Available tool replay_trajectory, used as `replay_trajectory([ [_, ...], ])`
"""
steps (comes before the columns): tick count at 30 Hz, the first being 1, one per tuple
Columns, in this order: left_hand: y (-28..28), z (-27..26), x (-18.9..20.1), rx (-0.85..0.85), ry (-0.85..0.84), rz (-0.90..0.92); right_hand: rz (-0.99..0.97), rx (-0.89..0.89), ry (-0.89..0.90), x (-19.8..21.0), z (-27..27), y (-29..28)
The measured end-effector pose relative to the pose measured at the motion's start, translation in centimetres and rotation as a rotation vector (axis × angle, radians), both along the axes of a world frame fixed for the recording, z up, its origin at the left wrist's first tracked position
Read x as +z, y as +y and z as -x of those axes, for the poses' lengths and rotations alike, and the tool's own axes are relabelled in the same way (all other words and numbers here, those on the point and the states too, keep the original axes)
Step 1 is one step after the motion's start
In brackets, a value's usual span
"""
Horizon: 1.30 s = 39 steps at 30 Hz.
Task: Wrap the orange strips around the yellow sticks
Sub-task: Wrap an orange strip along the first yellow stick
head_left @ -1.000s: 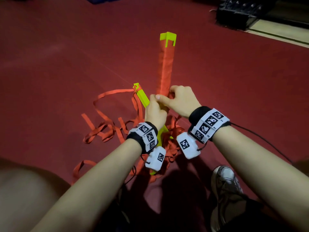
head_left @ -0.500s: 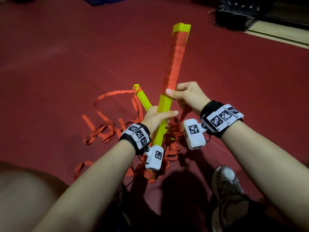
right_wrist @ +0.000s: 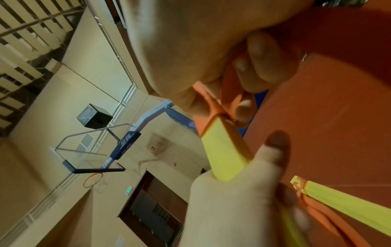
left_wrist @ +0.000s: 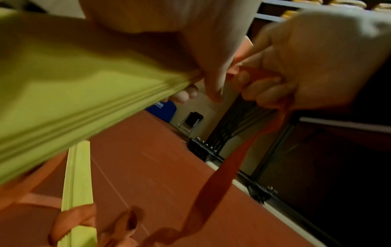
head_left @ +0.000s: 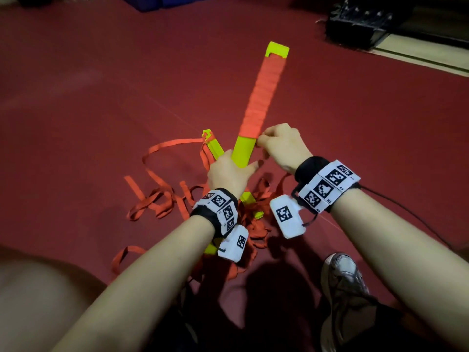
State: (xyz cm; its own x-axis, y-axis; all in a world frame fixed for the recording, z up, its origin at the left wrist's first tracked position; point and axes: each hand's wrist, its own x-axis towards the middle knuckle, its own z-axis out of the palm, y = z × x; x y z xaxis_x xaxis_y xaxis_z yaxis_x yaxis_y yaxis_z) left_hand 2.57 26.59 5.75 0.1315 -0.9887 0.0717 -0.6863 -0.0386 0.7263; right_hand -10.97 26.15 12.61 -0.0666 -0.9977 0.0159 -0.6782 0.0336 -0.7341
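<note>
A long yellow stick (head_left: 245,151) tilts up and away from me, its upper part wound in an orange strip (head_left: 264,97) up to the bare yellow tip (head_left: 277,49). My left hand (head_left: 229,174) grips the bare lower part of the stick (left_wrist: 63,83). My right hand (head_left: 281,146) pinches the orange strip (left_wrist: 260,75) at the lower edge of the wrapping (right_wrist: 213,107); the strip's loose tail (left_wrist: 217,180) hangs to the floor. A second yellow stick (head_left: 214,147) lies on the floor behind my left hand.
A tangle of loose orange strips (head_left: 162,199) spreads over the red floor (head_left: 101,85) under and left of my hands. My shoe (head_left: 342,278) is at the lower right. A black rack (head_left: 355,24) stands at the far right. A basketball hoop (right_wrist: 93,182) shows beyond.
The stick has turned in my hands, so its broad wrapped face shows. My right hand moved to the wrapping's lower edge with the strip. My left hand stays on the bare part.
</note>
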Motion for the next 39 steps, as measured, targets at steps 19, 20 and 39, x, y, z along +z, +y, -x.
replay_trajectory([
  [19,0.7,0.9,-0.5,-0.417,0.973,-0.461,0.007,-0.104,-0.536,-1.9,2.8,-0.8],
  [20,0.8,1.0,-0.4,-0.418,1.029,-0.545,0.001,-0.091,-0.544,-2.1,2.8,-0.7],
  [39,-0.6,0.5,-1.1,-0.27,0.353,-0.364,0.019,-0.03,0.159,-0.6,2.2,-0.2],
])
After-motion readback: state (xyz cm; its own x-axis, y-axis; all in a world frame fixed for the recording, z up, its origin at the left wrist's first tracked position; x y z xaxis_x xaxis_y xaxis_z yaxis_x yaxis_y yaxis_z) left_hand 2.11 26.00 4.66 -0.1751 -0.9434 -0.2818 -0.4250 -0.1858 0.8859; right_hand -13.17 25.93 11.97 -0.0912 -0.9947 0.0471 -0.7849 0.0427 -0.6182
